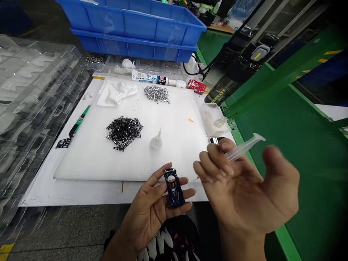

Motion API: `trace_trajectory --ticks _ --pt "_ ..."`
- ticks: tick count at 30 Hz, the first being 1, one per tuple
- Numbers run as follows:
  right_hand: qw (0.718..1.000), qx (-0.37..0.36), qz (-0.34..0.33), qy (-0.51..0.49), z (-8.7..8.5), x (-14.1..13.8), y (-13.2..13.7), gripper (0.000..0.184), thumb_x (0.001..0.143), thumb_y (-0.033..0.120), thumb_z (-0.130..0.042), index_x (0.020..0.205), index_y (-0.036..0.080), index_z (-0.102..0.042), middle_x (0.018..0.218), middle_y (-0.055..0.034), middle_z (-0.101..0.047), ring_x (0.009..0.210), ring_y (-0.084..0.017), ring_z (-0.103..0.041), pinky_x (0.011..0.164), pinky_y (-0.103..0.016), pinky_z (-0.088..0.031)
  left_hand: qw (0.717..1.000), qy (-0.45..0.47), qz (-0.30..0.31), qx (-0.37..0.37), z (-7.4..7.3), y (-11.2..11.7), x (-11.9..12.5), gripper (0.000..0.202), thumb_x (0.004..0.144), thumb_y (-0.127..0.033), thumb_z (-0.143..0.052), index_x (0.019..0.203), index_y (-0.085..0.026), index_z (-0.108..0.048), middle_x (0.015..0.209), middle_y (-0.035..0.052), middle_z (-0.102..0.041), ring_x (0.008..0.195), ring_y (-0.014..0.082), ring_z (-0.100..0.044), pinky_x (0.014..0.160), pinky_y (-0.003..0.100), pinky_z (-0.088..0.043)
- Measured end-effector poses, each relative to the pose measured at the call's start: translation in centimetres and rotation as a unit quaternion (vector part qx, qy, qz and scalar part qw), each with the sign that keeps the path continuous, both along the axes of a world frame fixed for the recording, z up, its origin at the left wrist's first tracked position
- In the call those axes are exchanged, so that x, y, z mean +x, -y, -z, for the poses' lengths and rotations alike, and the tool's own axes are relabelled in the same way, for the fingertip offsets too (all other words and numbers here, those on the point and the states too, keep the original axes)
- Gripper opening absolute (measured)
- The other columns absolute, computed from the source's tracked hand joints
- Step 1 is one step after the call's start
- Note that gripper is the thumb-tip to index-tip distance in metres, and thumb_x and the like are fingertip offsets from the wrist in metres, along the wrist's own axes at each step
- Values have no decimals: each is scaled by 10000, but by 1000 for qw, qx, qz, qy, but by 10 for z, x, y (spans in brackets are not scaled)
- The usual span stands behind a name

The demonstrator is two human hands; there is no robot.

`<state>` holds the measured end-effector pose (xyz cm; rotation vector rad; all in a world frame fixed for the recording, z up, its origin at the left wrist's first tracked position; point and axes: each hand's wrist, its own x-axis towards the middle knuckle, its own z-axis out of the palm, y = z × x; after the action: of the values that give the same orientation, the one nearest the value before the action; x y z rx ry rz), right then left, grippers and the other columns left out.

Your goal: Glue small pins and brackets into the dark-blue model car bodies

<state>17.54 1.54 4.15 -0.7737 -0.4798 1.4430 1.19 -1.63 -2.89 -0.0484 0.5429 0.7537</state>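
Two hands apart | left hand (152, 212) cradles blue toy car body (174, 188) | right hand (244, 192) pinches plastic syringe (241, 149)

Your left hand (152, 210) lies palm-up just off the bench (89, 194) front edge, fingers spread; your right hand (244, 192) rises beside it, fingertips pinched, thumb blurred.

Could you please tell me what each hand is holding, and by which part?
The left hand grips a blue toy car body by its sides; the right hand pinches a plastic syringe by its barrel.
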Motion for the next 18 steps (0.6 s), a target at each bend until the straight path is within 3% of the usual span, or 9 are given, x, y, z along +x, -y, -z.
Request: trace_trajectory --ticks 2,4,10,18 --pt "997 -31 -60 -23 -1 -9 -6 529 794 691 -651 693 176 -577 515 62 -258 448 -79 -286 464 -237 -339 1000 -7 -1 -4 -1 -1 1 496 1004 -167 -537 1482 -227 -413 1248 156 -712 1123 345 -726 852 393 -686" --pt "995 -63 -73 -32 3 -16 -11 570 804 742 -576 635 204 -496 455 74 -193 396 -84 -209 421 -241 -275 1000 -9 -6 -7 -1 -2 3 454 1001 -148 -537 1441 -226 -461 1224 127 -722 1079 299 -748 843 401 -689" --pt "995 -93 37 -7 19 -24 -11 441 840 598 -368 629 222 -461 416 59 -175 376 -107 -157 389 -254 -267 999 -11 -32 -19 -1 -2 6 418 990 -106 -541 1388 -229 -511 1138 87 -747 949 197 -769 841 425 -693" --pt "993 -96 53 38 25 -26 -6 424 856 562 -357 627 220 -458 415 52 -198 369 -111 -168 374 -259 -285 998 -20 -42 -31 -2 -1 9 449 975 -87 -560 1402 -217 -519 1069 78 -737 917 176 -758 857 445 -691"
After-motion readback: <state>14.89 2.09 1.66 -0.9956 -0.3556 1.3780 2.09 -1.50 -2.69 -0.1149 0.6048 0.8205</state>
